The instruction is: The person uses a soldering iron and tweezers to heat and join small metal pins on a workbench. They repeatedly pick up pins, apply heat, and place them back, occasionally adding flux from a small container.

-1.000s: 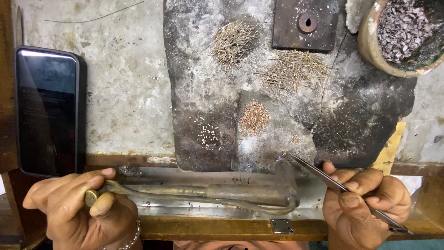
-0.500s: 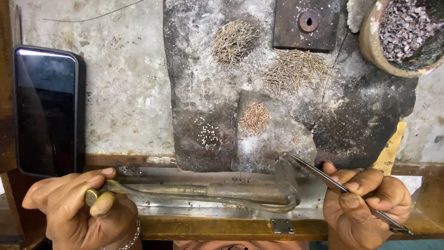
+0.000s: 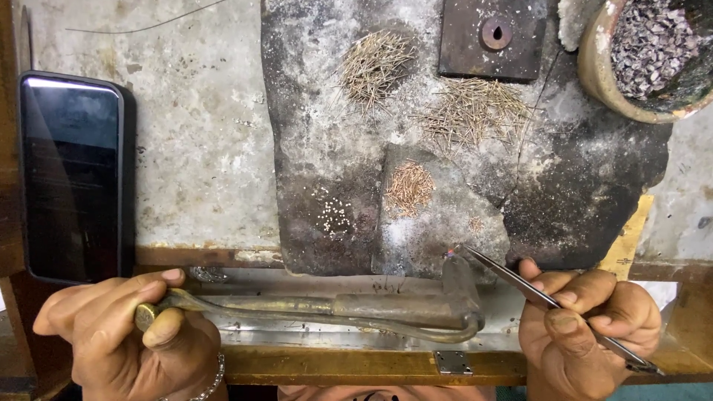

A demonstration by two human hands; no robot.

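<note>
Left hand (image 3: 130,334): curled around the near end of a brass blowpipe torch (image 3: 319,308), thumb pressed against its round end cap, fingers wrapped over the top.
Blowpipe torch: lying along the front edge of the bench (image 3: 200,148), curved tip bending up at its right end, a small flame at the tip (image 3: 450,255).
Right hand (image 3: 587,327): fingers pressed together, pinching a pair of slim metal tweezers (image 3: 549,303) about midway along.
Tweezers: slanted up and left, point just beside the flame, at the near edge of the charred soldering block (image 3: 334,186).
Soldering block: dark, scorched slab in the middle of the bench, cracked on its right side.
On the block: two loose heaps of thin wire pins (image 3: 375,63) toward the far side; a smaller reddish heap of short wire pieces (image 3: 410,186) in the centre; a scatter of tiny pale beads (image 3: 334,215) just left of it.
Far edge of the block: square metal plate with a hole (image 3: 494,37).
Upper right: clay bowl (image 3: 594,67) filled with small greyish scraps.
Left side of the bench: smartphone (image 3: 74,174) lying flat, screen dark, well apart from the block.
Under the torch: shiny metal strip with a small hinge (image 3: 453,362) at the front.
</note>
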